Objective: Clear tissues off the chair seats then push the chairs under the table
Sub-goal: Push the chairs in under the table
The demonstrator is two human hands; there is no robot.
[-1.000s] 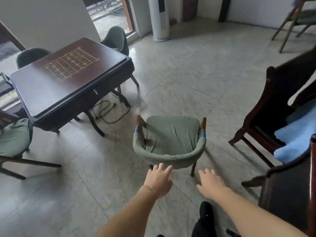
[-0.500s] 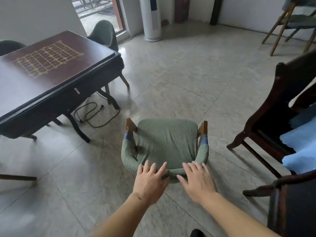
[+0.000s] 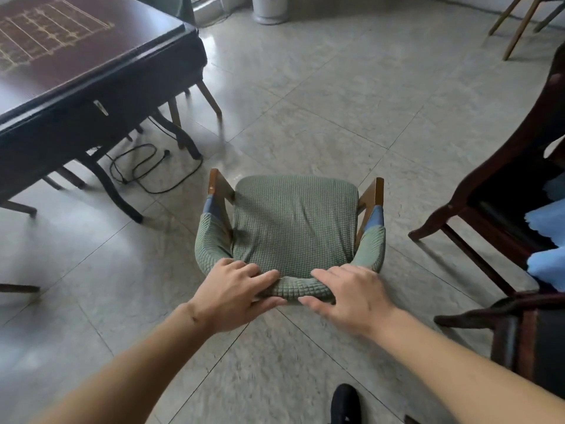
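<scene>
Black cable (image 3: pixel 143 168): coiled on the tiled floor (image 3: pixel 336 87), left of centre. White cylindrical unit (image 3: pixel 269 9): top centre. Blue cloth (image 3: pixel 547 240): right edge. Black shoe (image 3: pixel 345 403): bottom, right of centre.

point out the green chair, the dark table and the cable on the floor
green chair (image 3: pixel 293 221), head view, middle of the seat cushion
dark table (image 3: pixel 101 47), head view, bare part of the top near its right edge
cable (image 3: pixel 146 175), head view, loop lying on the tiles by the table leg
</scene>
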